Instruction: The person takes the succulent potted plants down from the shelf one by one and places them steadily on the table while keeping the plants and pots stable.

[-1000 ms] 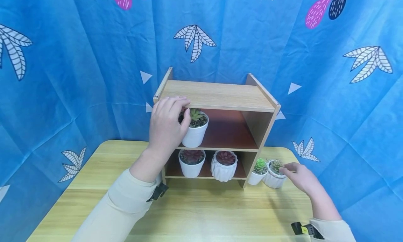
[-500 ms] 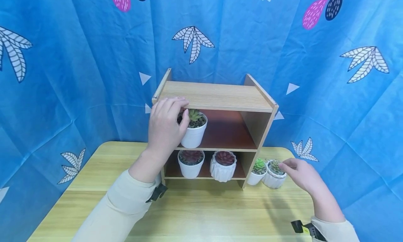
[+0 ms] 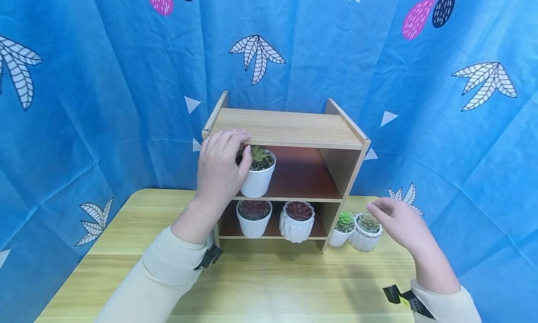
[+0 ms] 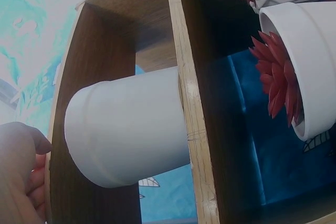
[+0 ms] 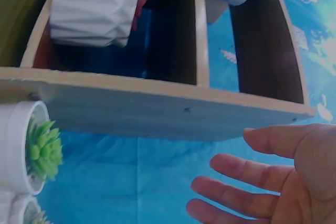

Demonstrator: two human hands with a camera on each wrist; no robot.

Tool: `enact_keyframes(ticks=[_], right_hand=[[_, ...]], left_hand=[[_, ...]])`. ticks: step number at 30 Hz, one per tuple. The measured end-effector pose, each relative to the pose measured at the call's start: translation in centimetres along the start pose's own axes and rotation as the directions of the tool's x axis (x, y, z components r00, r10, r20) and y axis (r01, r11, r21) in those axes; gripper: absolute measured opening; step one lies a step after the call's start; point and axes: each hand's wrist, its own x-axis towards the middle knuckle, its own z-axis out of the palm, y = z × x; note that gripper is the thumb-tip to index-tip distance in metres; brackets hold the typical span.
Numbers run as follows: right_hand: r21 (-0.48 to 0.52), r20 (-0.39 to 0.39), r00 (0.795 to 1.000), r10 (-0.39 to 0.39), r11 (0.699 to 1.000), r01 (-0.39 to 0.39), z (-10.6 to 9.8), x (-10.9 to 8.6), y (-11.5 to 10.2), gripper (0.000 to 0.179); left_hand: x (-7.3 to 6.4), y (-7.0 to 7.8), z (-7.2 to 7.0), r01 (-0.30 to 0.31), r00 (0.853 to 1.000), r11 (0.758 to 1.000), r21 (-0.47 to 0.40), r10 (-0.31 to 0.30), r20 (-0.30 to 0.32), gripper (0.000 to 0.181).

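My left hand [image 3: 220, 166] lies bent-fingered at the edge of the top board [image 3: 290, 127], perhaps steadying it, whether gripping I can't tell, white pot [image 3: 257, 184] just to its right, while my right hand [image 3: 401, 225], fingers apart, hangs above the ribbed pot [image 3: 364, 239], room leftward beyond the side panel [image 3: 354, 173].

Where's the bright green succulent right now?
Head view, right side: the bright green succulent is in a white pot on the table, between the shelf and another potted plant.
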Motion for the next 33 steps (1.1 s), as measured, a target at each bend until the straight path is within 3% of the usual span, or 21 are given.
enact_keyframes(ticks=[7,22,26,33], right_hand=[[0.001,-0.026,1.0,0.002,1.0,-0.002,-0.6,0.0,-1.6,0.048],[0.038,-0.162,0.986,-0.044,0.998,0.051,-2.1,0.3,-4.7,0.042],[0.048,-0.218,0.973,-0.072,0.995,0.084,-2.2,0.4,-5.6,0.038],[0.058,-0.335,0.934,-0.124,0.987,0.152,-2.4,0.8,-7.4,0.033]], left_hand=[[0.0,0.0,-0.1,0.002,1.0,1.0,-0.001,-0.002,0.006,0.024],[0.0,0.0,-0.2,-0.003,1.0,1.0,-0.004,0.003,0.007,0.024],[0.1,-0.1,-0.1,-0.008,1.0,1.0,-0.009,0.008,0.0,0.023],[0.1,-0.2,-0.2,-0.007,1.0,1.0,-0.012,0.007,-0.001,0.023]])
